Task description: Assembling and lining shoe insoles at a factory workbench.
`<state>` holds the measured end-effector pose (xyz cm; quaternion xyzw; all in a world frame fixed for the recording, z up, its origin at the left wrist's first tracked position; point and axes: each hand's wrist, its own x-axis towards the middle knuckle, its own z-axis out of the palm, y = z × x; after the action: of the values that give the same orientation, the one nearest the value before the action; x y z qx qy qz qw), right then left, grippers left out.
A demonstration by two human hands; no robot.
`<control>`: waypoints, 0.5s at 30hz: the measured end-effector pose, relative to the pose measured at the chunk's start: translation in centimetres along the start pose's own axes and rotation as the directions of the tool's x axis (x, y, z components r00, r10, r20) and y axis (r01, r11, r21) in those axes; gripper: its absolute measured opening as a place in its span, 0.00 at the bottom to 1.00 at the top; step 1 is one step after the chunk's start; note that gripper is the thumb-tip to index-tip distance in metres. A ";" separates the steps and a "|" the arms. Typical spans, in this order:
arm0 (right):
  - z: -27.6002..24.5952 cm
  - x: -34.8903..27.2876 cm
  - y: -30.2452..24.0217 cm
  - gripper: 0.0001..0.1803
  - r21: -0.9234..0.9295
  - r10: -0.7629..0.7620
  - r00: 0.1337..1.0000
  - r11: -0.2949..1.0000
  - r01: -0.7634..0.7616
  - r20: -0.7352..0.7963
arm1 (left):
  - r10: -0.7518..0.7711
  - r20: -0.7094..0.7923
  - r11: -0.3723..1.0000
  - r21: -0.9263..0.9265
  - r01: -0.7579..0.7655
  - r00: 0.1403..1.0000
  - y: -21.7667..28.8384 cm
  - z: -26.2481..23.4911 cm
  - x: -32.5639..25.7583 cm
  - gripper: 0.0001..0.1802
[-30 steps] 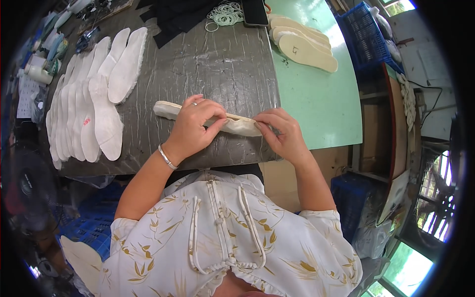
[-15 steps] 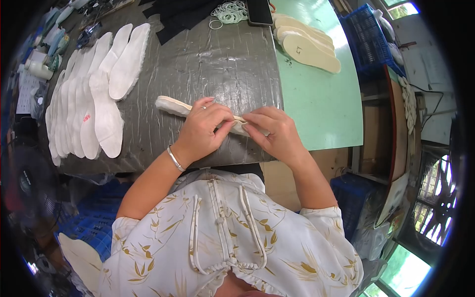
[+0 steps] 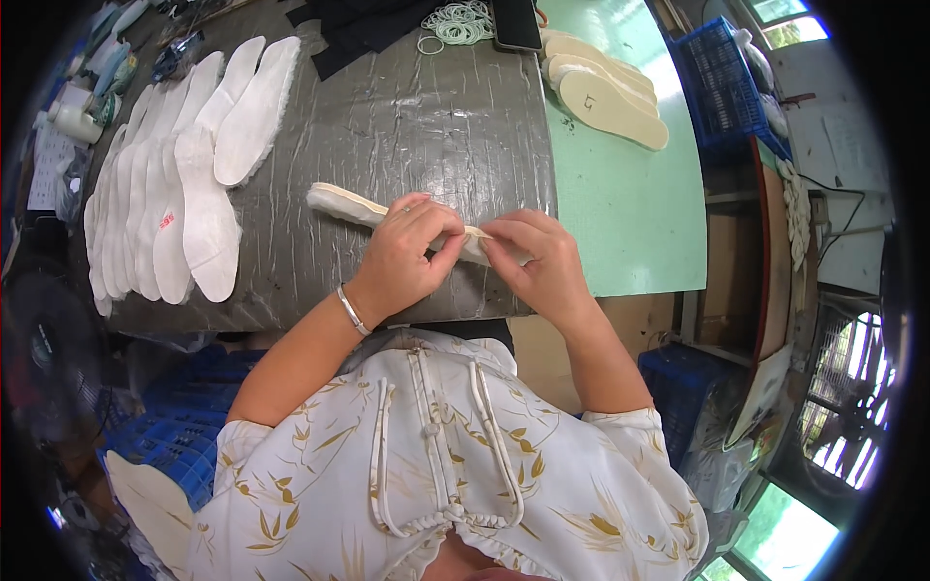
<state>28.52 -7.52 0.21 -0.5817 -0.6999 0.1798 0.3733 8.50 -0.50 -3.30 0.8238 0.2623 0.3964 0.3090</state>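
Observation:
Both hands pinch one fleecy insole (image 3: 341, 204), turned on its edge over the dark table. Its far left end sticks out past my left hand (image 3: 412, 254), showing white fluff below a cream rim. The left thumb and fingers press the insole's edge near its middle. Just beside them, my right hand (image 3: 542, 259) pinches the same edge between thumb and fingertips, covering part of the right end. A short stretch of cream edge shows between the two pinches.
White insoles (image 3: 208, 218) lie in overlapping rows at left on the dark tabletop (image 3: 407, 126). Cream insoles (image 3: 610, 107) are stacked on the green board (image 3: 630, 213) at right. Pale rubber bands (image 3: 460, 21), a phone (image 3: 515, 24) and black cloth (image 3: 363, 34) sit at the far edge.
Both hands stay on the insole at nearly the same place, with small shifts of the fingertips along its edge. The whole view has tilted slightly.

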 end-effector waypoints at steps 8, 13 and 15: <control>0.1 0.0 -0.2 0.05 -0.007 0.027 1.000 1.000 -0.027 0.006 | -0.059 0.088 0.998 0.036 0.056 0.994 0.4 -1.3 0.1 0.18; 0.1 0.3 -0.6 0.08 0.036 0.051 0.998 0.998 -0.052 0.028 | -0.091 0.110 0.994 0.069 0.084 0.990 -0.4 -2.4 -0.2 0.13; 0.5 0.4 -0.7 0.08 0.036 0.046 0.998 0.998 -0.047 0.036 | -0.099 0.108 0.995 0.034 0.096 0.989 -0.6 -2.3 -0.3 0.13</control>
<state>27.72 -7.24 0.48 -0.5877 -0.6892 0.2114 0.3673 6.36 0.38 -2.71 0.8347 0.2907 0.3313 0.3301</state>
